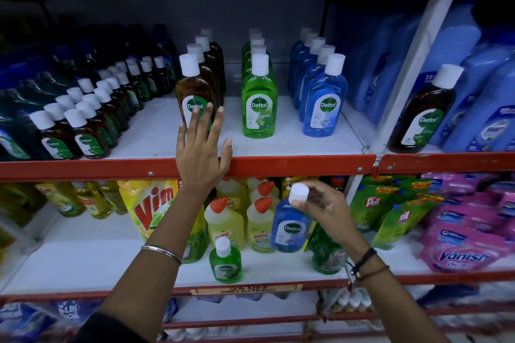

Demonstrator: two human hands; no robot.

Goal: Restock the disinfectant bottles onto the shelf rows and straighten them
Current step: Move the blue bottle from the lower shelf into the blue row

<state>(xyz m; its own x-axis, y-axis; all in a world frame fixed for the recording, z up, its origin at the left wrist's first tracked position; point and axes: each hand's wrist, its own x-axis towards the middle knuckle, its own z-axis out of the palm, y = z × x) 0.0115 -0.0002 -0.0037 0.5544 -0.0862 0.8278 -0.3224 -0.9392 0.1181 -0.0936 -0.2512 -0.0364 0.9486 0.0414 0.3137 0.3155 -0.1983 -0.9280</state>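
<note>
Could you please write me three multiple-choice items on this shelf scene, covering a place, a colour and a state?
1. Where does the small green Dettol bottle stand?
A. Upper shelf, in the green row
B. Lower shelf, at the front edge
C. In the left hand

2. What colour is the bottle held by the right hand?
A. Blue
B. Brown
C. Yellow

3. What is the left hand doing?
A. Gripping a cap
B. Resting open, fingers against the front brown Dettol bottle
C. Holding a pouch

Answers: 1 B, it stands alone in front of the Harpic bottles. 2 A, the blue Dettol bottle is held by its white cap. 3 B, the fingers lie spread over its label.
</note>
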